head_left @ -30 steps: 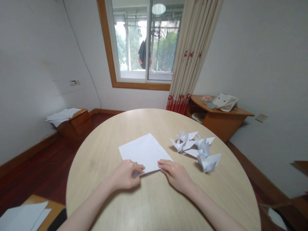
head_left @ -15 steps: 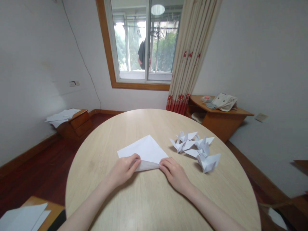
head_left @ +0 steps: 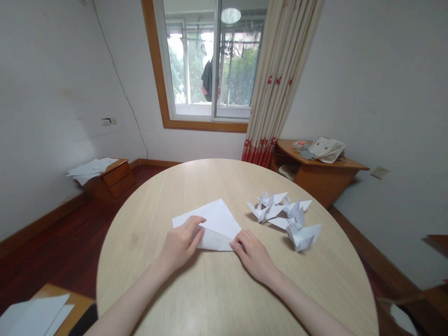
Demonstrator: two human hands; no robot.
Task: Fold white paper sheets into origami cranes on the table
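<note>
A white sheet of paper point(head_left: 222, 219) lies in front of me, its near edge turned up into a flap. My left hand point(head_left: 182, 239) grips the flap on the left, thumb below and fingers over the top. On the right, my right hand point(head_left: 252, 252) pinches the paper's right corner between thumb and fingers, partly hiding it. Several folded white paper cranes point(head_left: 297, 224) sit in a cluster to the right of the sheet, apart from both hands.
The round wooden table point(head_left: 154, 298) carries the paper and cranes. Beyond it stand a corner cabinet point(head_left: 315, 179) with a cloth bag point(head_left: 327, 149) and a small drawer unit point(head_left: 117, 179) topped with papers. More white sheets point(head_left: 35, 315) lie at the lower left.
The near flap is folded farther over and shows more of its surface. My left fingers have reached forward over it. The right hand has shifted slightly along the corner.
</note>
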